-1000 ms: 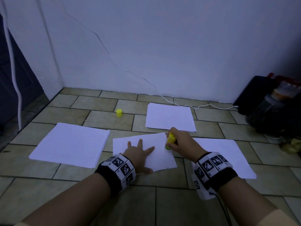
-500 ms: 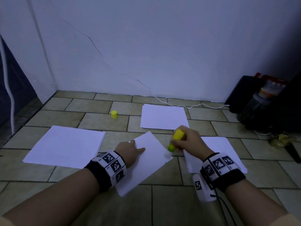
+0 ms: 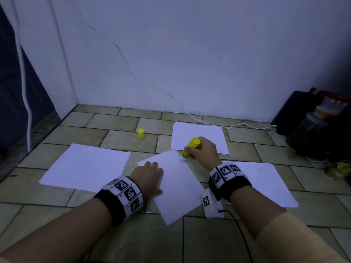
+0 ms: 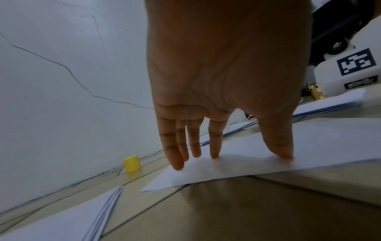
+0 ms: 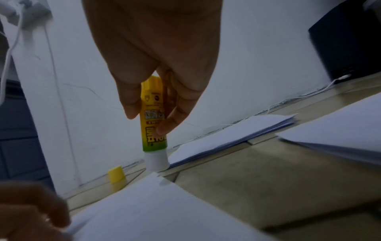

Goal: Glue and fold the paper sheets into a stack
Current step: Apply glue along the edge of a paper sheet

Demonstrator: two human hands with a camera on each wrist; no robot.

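Note:
A single white sheet (image 3: 176,185) (image 4: 268,154) (image 5: 156,210) lies skewed on the tiled floor between my arms. My left hand (image 3: 150,173) (image 4: 216,143) presses flat on its left part with straight fingers. My right hand (image 3: 201,150) (image 5: 156,114) pinches a yellow glue stick (image 3: 190,149) (image 5: 153,120), upright, its white tip on the sheet's far corner. The glue's yellow cap (image 3: 141,133) (image 4: 132,163) (image 5: 116,175) stands apart on the floor behind.
Paper stacks lie left (image 3: 87,166), behind (image 3: 197,135) and right (image 3: 266,183) of the sheet. A white cable (image 3: 228,127) runs along the wall base. Dark bags and a jar (image 3: 313,130) crowd the right corner. A dark door (image 3: 15,92) stands at left.
The sheet has turned from lying square to lying diagonally under my left hand. The glue stick has moved with my right hand to the sheet's far corner.

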